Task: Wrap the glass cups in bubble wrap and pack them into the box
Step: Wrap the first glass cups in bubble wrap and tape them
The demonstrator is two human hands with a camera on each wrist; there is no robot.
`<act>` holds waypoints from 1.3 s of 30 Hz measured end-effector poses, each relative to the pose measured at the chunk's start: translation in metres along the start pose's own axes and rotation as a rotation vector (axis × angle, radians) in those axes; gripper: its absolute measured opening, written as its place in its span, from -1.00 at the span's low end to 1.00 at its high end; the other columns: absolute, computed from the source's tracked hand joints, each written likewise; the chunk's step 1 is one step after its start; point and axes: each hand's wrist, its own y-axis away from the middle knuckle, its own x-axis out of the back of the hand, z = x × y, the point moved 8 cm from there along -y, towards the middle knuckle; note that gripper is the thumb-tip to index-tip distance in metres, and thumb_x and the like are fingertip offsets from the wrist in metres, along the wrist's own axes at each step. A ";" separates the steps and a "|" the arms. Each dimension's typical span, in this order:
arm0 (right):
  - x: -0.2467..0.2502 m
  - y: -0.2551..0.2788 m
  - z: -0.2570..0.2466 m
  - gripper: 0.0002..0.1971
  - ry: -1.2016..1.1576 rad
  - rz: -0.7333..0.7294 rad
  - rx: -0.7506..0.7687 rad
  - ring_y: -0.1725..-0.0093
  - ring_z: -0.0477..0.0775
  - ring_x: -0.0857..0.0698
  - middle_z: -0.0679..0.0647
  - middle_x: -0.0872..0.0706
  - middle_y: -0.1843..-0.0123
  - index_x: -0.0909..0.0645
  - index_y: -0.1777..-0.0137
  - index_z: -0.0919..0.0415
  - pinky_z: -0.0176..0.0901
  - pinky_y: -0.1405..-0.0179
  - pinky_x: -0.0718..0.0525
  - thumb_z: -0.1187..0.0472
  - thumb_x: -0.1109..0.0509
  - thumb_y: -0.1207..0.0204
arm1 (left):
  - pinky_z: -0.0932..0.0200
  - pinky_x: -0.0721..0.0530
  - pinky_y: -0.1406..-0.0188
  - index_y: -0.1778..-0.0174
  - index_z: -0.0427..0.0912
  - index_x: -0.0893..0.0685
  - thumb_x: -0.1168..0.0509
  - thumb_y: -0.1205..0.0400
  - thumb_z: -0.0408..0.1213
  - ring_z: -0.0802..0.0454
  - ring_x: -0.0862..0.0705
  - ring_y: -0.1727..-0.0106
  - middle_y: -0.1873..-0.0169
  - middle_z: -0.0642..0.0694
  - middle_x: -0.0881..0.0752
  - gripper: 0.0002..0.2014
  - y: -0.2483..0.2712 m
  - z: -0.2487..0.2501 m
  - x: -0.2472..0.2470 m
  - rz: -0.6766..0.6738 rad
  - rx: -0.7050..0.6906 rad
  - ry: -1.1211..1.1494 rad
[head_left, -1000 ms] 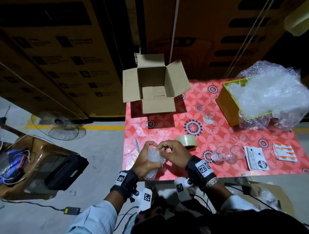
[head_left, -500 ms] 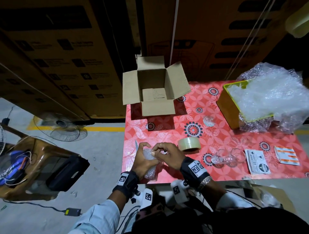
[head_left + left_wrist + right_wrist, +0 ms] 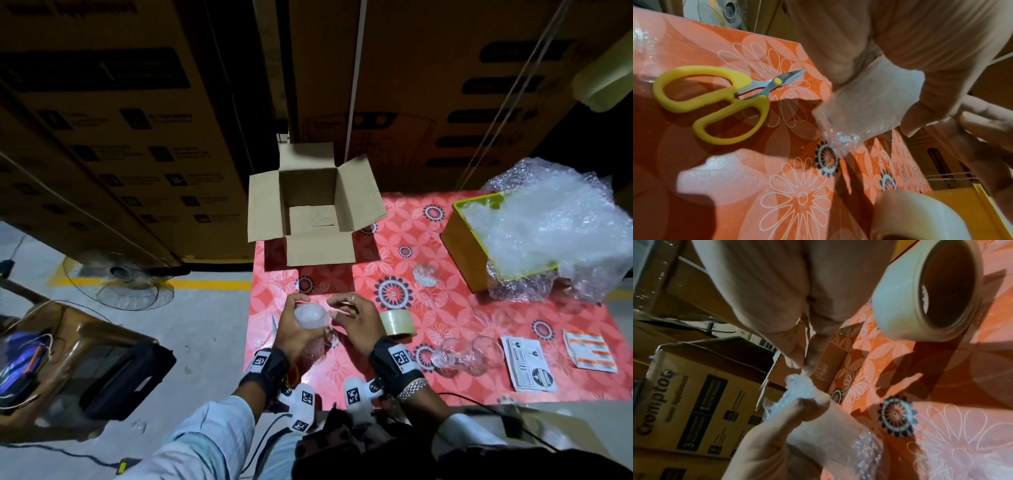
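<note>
Wrapped glass cup [image 3: 310, 317] sits in the left hand [image 3: 297, 334], fingers curled round the bubble wrap, held just over the near-left part of the desk [image 3: 455, 329]. Right hand [image 3: 356, 322] is beside it, fingers loosely curled; right wrist view shows its fingertips [image 3: 797, 363] pinching the twisted end of the wrap. Tape roll [image 3: 397, 322] stands just right of the right hand. Yellow scissors [image 3: 715, 104] lie on the desk left of the hands. Two bare glass cups [image 3: 462, 353] lie further right, near the printed cards [image 3: 529, 363]. Open cardboard box [image 3: 313, 205] at the desk's far-left edge. Yellow bin [image 3: 469, 253] of bubble wrap far right.
</note>
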 end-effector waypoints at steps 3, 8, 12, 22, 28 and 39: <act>0.010 -0.008 0.009 -0.79 0.042 0.077 -0.078 0.15 0.00 -0.82 0.07 -0.85 0.15 -0.80 0.19 0.15 0.03 0.04 -0.84 0.50 -0.57 -0.41 | 0.11 -0.77 0.14 -0.36 -0.20 -0.45 -0.53 -0.31 -0.82 0.13 -0.74 0.14 -0.08 -0.29 -0.63 -0.22 -0.001 -0.003 -0.010 -0.056 0.014 -0.003; -0.003 -0.015 0.017 -0.87 0.025 0.031 -0.200 0.42 -0.04 -0.72 0.11 -0.80 0.33 -0.74 0.22 0.33 -0.14 0.38 -0.72 0.54 -0.52 -0.42 | -0.16 -0.80 0.25 -0.34 -0.07 -0.49 -0.47 -0.27 -0.84 -0.13 -0.75 0.16 -0.14 -0.38 -0.65 -0.18 -0.002 -0.008 -0.017 -0.026 0.012 0.025; -0.013 -0.021 0.029 -0.88 -0.026 0.035 -0.272 0.45 0.20 -0.74 0.32 -0.77 0.35 -0.69 0.19 0.40 0.14 0.41 -0.80 0.58 -0.51 -0.38 | 0.17 -0.78 0.24 -0.33 0.06 -0.50 -0.54 -0.33 -0.73 0.23 -0.74 0.16 -0.11 -0.14 -0.70 -0.21 -0.005 -0.009 -0.012 0.025 -0.015 -0.058; -0.010 -0.020 0.014 -0.87 0.057 -0.074 -0.237 0.22 0.10 -0.76 0.29 -0.81 0.15 -0.74 0.10 0.29 -0.01 0.16 -0.80 0.52 -0.50 -0.49 | -0.07 -0.84 -0.02 -0.38 0.24 -0.44 -0.64 -0.25 -0.33 -0.08 -0.67 -0.20 -0.25 0.02 -0.58 -0.17 -0.020 -0.020 0.009 0.023 -0.056 -0.349; 0.063 -0.013 0.004 -0.65 0.562 -0.120 -0.102 -0.18 0.00 -0.73 -0.01 -0.65 -0.27 -0.72 -0.14 0.11 -0.18 -0.20 -0.76 0.49 -0.58 -0.45 | -0.15 -0.77 -0.30 -0.57 0.17 -0.37 -0.73 -0.22 -0.34 -0.18 -0.62 -0.43 -0.46 -0.07 -0.54 0.03 -0.025 -0.025 0.015 0.016 -0.016 -0.375; 0.124 -0.001 0.046 -0.37 0.967 -0.077 -0.235 -0.09 0.15 -0.78 0.08 -0.78 -0.08 -0.67 -0.10 0.17 -0.05 0.02 -0.80 0.03 -0.87 -0.09 | 0.16 -0.66 0.16 -0.05 -0.11 -0.56 -0.55 -0.51 -0.49 -0.01 -0.63 0.19 0.17 -0.10 -0.64 -0.65 0.034 0.030 0.041 0.488 -0.040 -0.274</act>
